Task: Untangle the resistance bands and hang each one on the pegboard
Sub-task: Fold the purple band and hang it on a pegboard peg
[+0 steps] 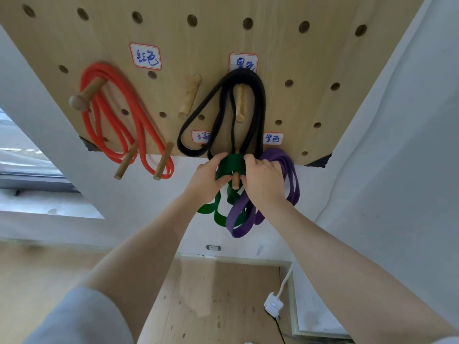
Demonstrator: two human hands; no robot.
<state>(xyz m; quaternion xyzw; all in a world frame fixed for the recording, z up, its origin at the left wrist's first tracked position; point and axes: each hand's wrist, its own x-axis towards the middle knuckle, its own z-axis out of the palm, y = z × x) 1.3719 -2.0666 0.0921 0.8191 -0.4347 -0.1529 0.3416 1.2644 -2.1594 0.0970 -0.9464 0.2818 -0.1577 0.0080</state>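
A wooden pegboard (pixel 285 45) hangs on the wall. A red band (pixel 119 120) is looped over a peg at its left, and a black band (pixel 258 95) hangs from a middle peg (pixel 241 103). At the board's bottom edge a green band (pixel 231 163) lies over a short peg (pixel 236 181). My left hand (pixel 206 180) grips the green band's left side and my right hand (pixel 263 180) grips its right side. A purple band (pixel 290 175) hangs just right of it, partly behind my right hand, and its loops overlap the green loops below.
Several bare wooden pegs stick out, one (pixel 190 96) between the red and black bands and two (pixel 162 161) low on the left. Handwritten labels (pixel 145 55) mark the spots. A white adapter with a cable (pixel 273 302) lies on the floor below.
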